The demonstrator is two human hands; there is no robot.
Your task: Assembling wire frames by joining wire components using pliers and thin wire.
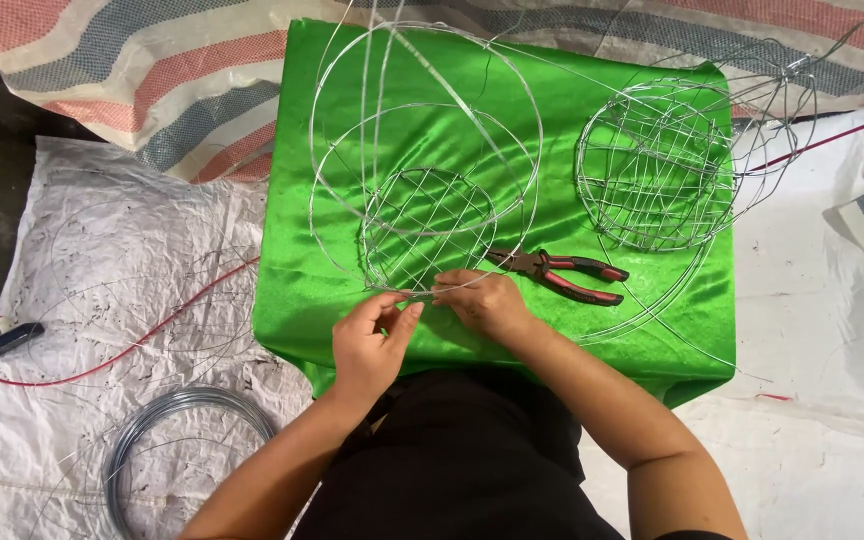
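Both hands pinch the near rim of a wire frame (422, 160) on green cloth (312, 300): left hand (372, 340), right hand (482, 300). Its long axis runs far-near. Pliers (562, 275) lie right, handles pointing right.

Glossy green satin cloth (302, 300), thin shiny metal wire frame (422, 215), red-black plastic-handled pliers (562, 275), matt woven plastic sheet (82, 250)

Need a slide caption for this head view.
Both hands, left hand and right hand, pinch a wire frame on green cloth, pliers beside.
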